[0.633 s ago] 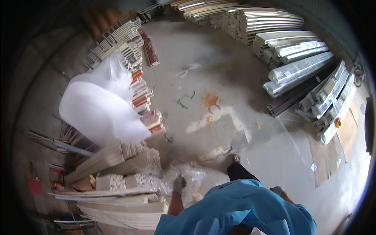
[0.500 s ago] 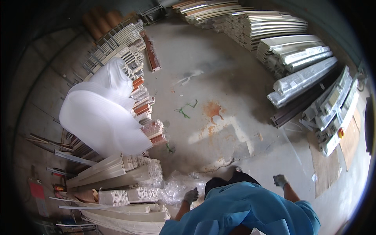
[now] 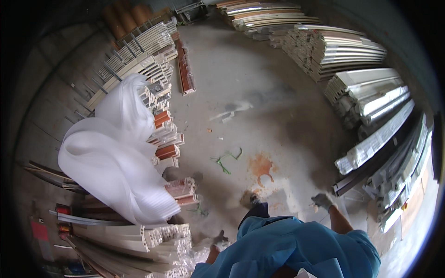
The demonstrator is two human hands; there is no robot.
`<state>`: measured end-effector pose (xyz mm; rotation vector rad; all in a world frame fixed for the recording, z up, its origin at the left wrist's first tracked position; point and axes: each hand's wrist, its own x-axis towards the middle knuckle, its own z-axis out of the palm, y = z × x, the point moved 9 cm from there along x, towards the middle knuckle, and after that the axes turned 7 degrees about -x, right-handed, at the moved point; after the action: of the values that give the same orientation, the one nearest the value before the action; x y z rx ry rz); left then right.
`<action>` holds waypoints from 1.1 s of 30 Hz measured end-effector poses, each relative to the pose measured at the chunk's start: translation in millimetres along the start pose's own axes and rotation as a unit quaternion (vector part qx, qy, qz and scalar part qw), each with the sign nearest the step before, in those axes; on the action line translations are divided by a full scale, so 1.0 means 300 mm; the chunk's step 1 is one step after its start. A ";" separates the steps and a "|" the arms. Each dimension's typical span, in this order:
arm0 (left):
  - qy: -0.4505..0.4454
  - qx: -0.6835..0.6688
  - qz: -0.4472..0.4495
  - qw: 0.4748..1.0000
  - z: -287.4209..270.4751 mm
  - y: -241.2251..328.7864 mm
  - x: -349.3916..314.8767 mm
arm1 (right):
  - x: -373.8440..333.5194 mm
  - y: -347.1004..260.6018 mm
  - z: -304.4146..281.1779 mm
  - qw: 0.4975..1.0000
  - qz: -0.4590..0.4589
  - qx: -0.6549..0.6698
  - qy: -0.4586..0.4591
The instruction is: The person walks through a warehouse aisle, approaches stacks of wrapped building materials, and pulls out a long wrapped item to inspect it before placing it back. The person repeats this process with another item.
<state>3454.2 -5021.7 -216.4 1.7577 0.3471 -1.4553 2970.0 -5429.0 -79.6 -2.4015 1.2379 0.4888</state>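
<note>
My left hand (image 3: 219, 240), in a grey glove, hangs low beside clear plastic wrap (image 3: 200, 250) at the end of a stack of pale profiles (image 3: 169, 236). Its fingers are slightly apart, and I see nothing in them. My right hand (image 3: 323, 202), gloved too, is out to the right over the concrete floor. Those fingers are loosely stretched with nothing visible between them. Neither hand touches any of the stacked material. One shoe (image 3: 253, 199) shows ahead of my blue top (image 3: 287, 241).
A large white foam sheet (image 3: 106, 162) drapes over profile stacks on the left. Brown wrapped profiles (image 3: 185, 69) lie along the aisle. Green strapping (image 3: 225, 162) and a rusty stain (image 3: 261, 167) mark the floor. Wrapped profile bundles (image 3: 378, 134) line the right side.
I have moved forward along the aisle, so the floor stain and stacks appear nearer. My right hand has swung forward and a foot has come out ahead.
</note>
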 end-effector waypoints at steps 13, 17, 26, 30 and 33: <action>-0.038 0.024 0.232 0.972 0.854 1.781 0.401 | 0.495 0.328 0.026 0.769 0.389 0.468 -0.196; -0.062 -0.024 0.068 0.995 1.052 1.784 0.562 | 0.919 0.547 -0.320 0.796 0.381 0.436 -0.173; -0.013 0.066 -0.047 0.997 1.394 2.105 0.521 | 2.309 0.832 -1.399 0.978 -0.031 -0.186 0.093; 0.030 0.166 0.010 0.986 1.425 2.521 0.679 | 2.690 0.842 -1.672 0.985 0.039 0.087 0.145; 0.011 0.172 0.003 0.985 1.462 2.844 0.902 | 2.794 0.720 -1.715 0.992 -0.009 -0.119 0.039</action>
<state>3793.0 -5954.2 -121.5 2.0457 0.1026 -1.5620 3315.4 -6375.0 -72.4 -2.6518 1.2511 0.5712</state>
